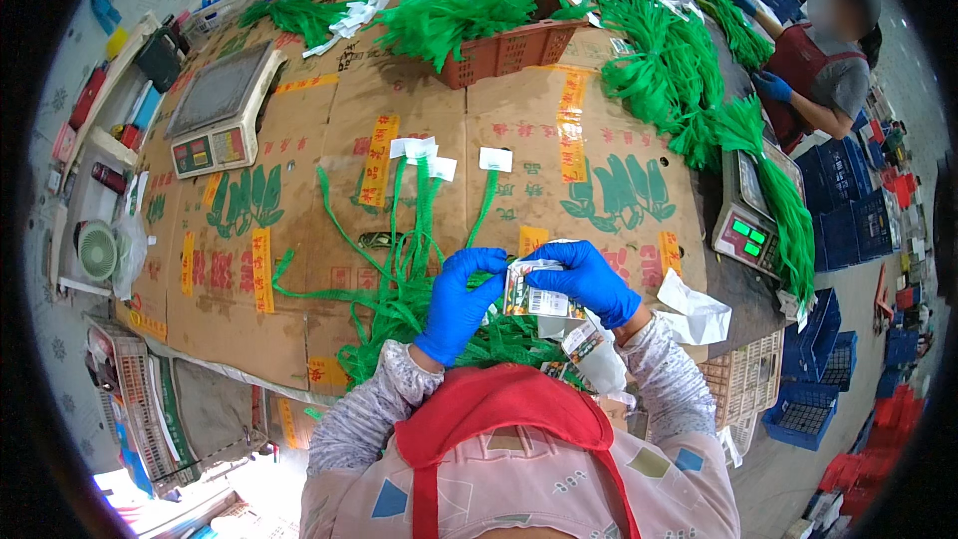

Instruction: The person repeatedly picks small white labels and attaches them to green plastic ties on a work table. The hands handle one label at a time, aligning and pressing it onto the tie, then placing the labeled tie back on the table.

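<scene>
My right hand (591, 277), in a blue glove, grips a small printed label (546, 301) with a barcode and pictures on it. At the label's left edge are the thumb and fingertips of my left hand (458, 307), also gloved in blue; whether they pinch it is unclear. Below both hands lies a heap of green mesh net bags (389, 337), partly hidden by my hands and body. Several net strips stretch away from me, with white paper tags (495, 159) at their far ends. More printed labels (584, 340) lie below my right hand, near white paper.
Flattened cardboard (337, 217) covers the table. A platform scale (217, 112) stands left; another scale (748, 232) at right bears green netting (786, 217). A brown crate (516, 52) holds more netting. Crumpled paper (692, 307) lies right. Two other people work across the table and at right.
</scene>
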`<state>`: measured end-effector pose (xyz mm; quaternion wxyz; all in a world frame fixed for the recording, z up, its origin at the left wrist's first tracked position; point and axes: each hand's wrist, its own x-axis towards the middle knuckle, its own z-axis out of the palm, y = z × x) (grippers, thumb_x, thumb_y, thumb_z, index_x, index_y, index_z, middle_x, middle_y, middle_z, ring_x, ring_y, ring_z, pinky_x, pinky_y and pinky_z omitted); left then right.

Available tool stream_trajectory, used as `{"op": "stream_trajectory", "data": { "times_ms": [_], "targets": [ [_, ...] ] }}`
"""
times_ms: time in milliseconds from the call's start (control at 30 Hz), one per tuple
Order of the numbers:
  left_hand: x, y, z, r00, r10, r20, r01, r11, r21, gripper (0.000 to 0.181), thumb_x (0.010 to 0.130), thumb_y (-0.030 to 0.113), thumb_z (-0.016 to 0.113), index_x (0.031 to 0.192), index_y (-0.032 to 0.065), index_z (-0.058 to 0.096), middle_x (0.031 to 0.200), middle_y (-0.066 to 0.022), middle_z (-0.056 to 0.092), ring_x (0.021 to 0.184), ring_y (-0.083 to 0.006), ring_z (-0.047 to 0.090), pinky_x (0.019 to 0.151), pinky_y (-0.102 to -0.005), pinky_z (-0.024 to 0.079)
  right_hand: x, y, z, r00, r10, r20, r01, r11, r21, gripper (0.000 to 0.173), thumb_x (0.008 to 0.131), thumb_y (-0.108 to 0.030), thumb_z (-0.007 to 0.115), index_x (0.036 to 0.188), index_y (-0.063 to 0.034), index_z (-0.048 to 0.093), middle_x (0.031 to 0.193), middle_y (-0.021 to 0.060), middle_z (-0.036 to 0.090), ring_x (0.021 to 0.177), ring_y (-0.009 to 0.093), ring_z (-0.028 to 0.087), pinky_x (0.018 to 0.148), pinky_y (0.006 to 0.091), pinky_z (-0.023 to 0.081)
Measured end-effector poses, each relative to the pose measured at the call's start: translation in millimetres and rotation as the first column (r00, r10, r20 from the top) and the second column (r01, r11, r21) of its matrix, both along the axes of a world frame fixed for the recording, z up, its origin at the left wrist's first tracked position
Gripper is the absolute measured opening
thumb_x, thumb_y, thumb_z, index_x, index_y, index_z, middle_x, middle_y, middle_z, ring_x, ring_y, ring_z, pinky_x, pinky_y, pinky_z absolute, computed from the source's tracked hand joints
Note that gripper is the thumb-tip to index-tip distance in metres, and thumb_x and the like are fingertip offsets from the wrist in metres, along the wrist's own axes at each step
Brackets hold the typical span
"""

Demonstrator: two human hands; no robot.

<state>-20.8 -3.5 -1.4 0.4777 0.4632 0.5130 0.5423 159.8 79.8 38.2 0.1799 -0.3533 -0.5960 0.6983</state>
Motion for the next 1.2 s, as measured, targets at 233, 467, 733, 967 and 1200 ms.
{"op": "stream_trajectory", "data": {
  "times_ms": [233,467,733,967,1200],
  "targets": [
    [0.1,-5.3,11.1,0.929,0.007,0.371,0.094,0.962,-0.255,0.024,0.085,0.006,0.056,0.107,-0.0014,0.058,0.098,-0.007,0.062,0.087,-0.0124,0.058,0.077,-0.0248,0.047,-2.6,-0.6,-9.7,0.998,-0.054,0.027,0.054,0.998,-0.015,0.022,0.078,-0.008,0.067,0.098,0.0003,0.064,0.087,0.0051,0.065,0.079,0.009,0.059,0.071,0.0233,0.049],
    [6.4,-1.8,12.6,0.928,-0.021,0.372,0.119,0.962,-0.244,0.025,0.084,0.003,0.055,0.108,-0.0017,0.058,0.099,-0.0082,0.062,0.09,-0.0133,0.058,0.08,-0.0263,0.047,-0.8,-0.4,-12.5,0.999,-0.05,-0.013,0.05,0.998,-0.024,0.022,0.08,-0.007,0.065,0.1,0.0009,0.063,0.088,0.0054,0.065,0.08,0.009,0.059,0.072,0.0235,0.048],
    [6.5,-1.3,-0.7,0.958,0.037,0.284,0.046,0.959,-0.281,0.017,0.085,0.006,0.056,0.1,0.0001,0.06,0.09,-0.0045,0.062,0.079,-0.0089,0.057,0.069,-0.0227,0.046,-1.1,0.7,-20.2,1.0,-0.026,0.012,0.025,0.995,0.094,0.023,0.079,-0.006,0.065,0.1,0.0006,0.062,0.088,0.0049,0.064,0.08,0.009,0.059,0.072,0.0234,0.048],
    [16.9,4.9,-14.3,0.961,0.259,-0.099,-0.262,0.965,-0.016,0.013,0.087,0.015,0.056,0.091,0.0029,0.06,0.075,-0.0083,0.062,0.067,-0.0132,0.058,0.057,-0.0296,0.044,-4.6,-1.5,-26.3,0.972,-0.096,0.215,0.041,0.968,0.247,0.038,0.076,-0.018,0.071,0.108,-0.001,0.058,0.089,0.0101,0.064,0.081,0.013,0.06,0.072,0.0274,0.048],
    [12.8,1.7,-16.4,0.8,0.346,-0.49,-0.269,0.937,0.223,0.013,0.087,0.013,0.055,0.097,0.006,0.056,0.071,-0.0179,0.059,0.061,-0.0328,0.059,0.05,-0.0393,0.043,9.3,-3.4,-32.5,0.976,-0.084,0.2,0.029,0.964,0.263,0.033,0.072,-0.023,0.074,0.094,-0.0002,0.064,0.079,0.0118,0.064,0.069,0.013,0.058,0.065,0.0275,0.047]
  ]
}}
